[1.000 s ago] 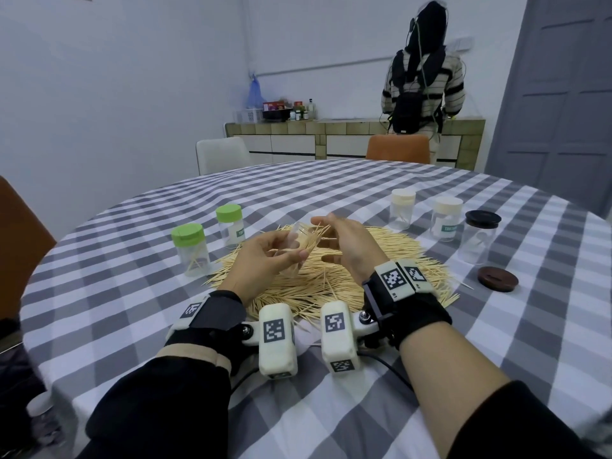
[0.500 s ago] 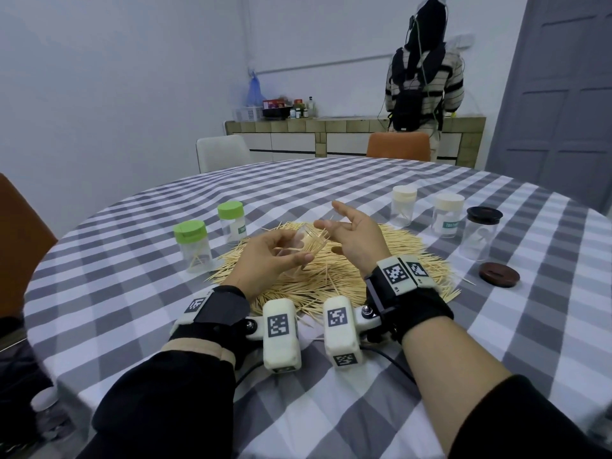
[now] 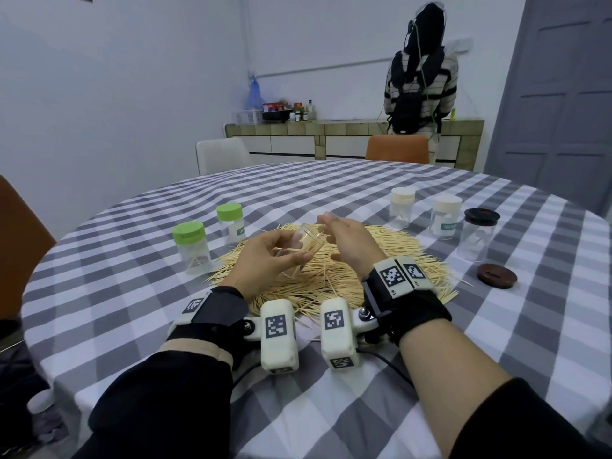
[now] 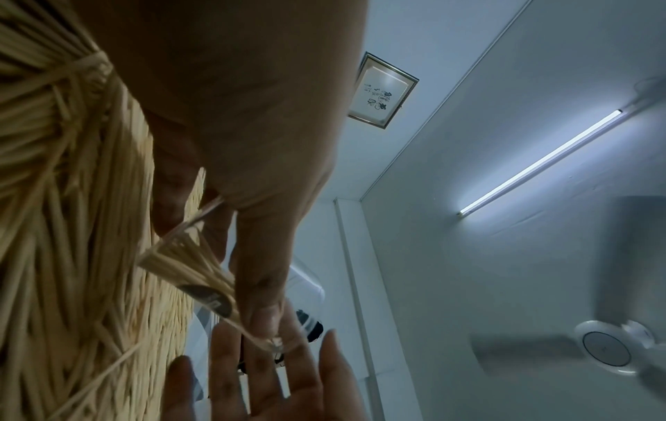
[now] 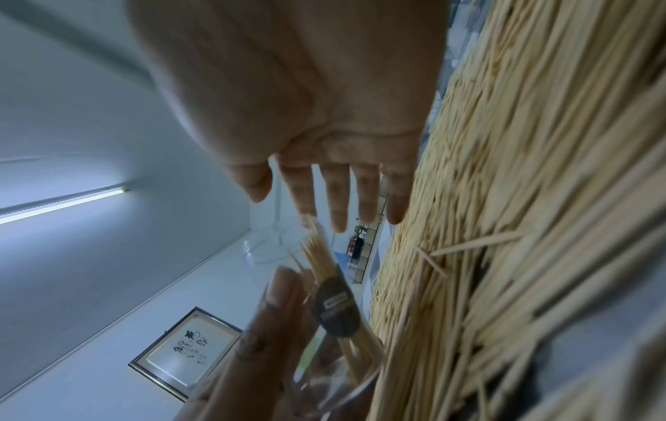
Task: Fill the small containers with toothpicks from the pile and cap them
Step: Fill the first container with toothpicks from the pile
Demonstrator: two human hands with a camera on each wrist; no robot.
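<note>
We are holding a clear container [image 3: 303,248] above the toothpick pile [image 3: 334,273] on the tabletop [image 3: 132,293], our left hand [image 3: 265,260] wrapping its fingers [image 4: 259,273] around it, tilted with the mouth toward the right. Toothpicks [image 5: 317,256] are poking out of that mouth. Our right hand [image 3: 347,241] is hovering just beside the opening, fingers [image 5: 338,196] straight and released, gripping nothing. Motion blur is smearing both wrist views, and our left palm is hiding the container's base.
</note>
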